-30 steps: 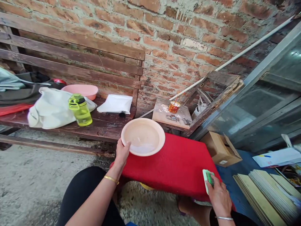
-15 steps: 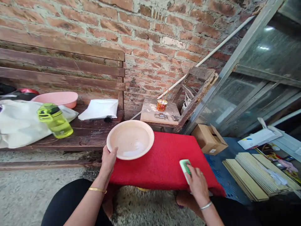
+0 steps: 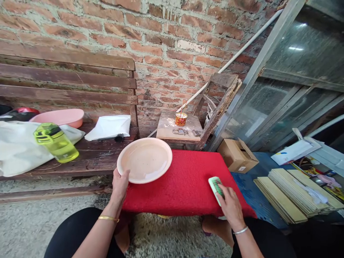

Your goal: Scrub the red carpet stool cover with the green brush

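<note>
1. On the far-left part of the red-covered bench (image 3: 188, 179): basin (image 3: 146, 180), holding shallow water (image 3: 143, 161). Hands well apart. Left hand (image 3: 120, 184) clamped on the near-left rim, thumb over the edge; right hand (image 3: 231, 208) wrapped around a brush (image 3: 215, 188) towards the bench's right end.
2. Spill risk: one-sided lift or push at the rim could tip the basin and slop water over the bench.
3. Drop risk: wet brush, loose grip. Brush-to-bench contact: cannot tell.
4. Basin appearance: round, pale pinkish-cream, smooth; bright reflection, few dark specks. Brush: pale green, darker green bristles.
</note>
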Demonstrator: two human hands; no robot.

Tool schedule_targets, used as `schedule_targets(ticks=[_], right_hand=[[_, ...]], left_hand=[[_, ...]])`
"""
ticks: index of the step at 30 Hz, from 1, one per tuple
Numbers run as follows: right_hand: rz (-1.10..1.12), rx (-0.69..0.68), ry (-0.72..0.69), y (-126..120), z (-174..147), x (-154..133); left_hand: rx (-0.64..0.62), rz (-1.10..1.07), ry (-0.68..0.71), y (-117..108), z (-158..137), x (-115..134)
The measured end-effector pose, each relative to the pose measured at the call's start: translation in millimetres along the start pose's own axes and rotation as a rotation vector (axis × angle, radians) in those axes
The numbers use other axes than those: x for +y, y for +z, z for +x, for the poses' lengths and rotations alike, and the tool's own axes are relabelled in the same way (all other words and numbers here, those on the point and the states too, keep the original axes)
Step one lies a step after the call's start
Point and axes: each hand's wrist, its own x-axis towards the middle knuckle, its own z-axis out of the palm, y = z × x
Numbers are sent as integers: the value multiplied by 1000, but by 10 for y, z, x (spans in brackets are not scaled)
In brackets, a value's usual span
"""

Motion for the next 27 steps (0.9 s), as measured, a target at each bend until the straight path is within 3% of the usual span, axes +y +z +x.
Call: schedule_targets(ticks=[3,8,10,12,17,20,23,27], right_hand=[[-50,-58,-56,80,31,-63],[-270,23,265,-48,130,422],[-261,69,291,-93,223,369],[-155,60,173,-77,302,35],[122,-80,-266,231,261,-1356],[135,-119,-388,437,235,-1771],[72,-106,-316,520,413,-1557],[-155,-163,-65,389,780,-628]], left_hand=[[16,29,-82,-4,-51,117],[2,53,-107,-13,-99,189],[6,47,-100,-13,-88,159],[11,36,-88,-15,-69,114],[2,40,-46,-29,-53,48],[-9,19,-55,-28,-77,68],[-5,2,-90,-15,-94,98],[-9,11,-124,-2,-85,111]])
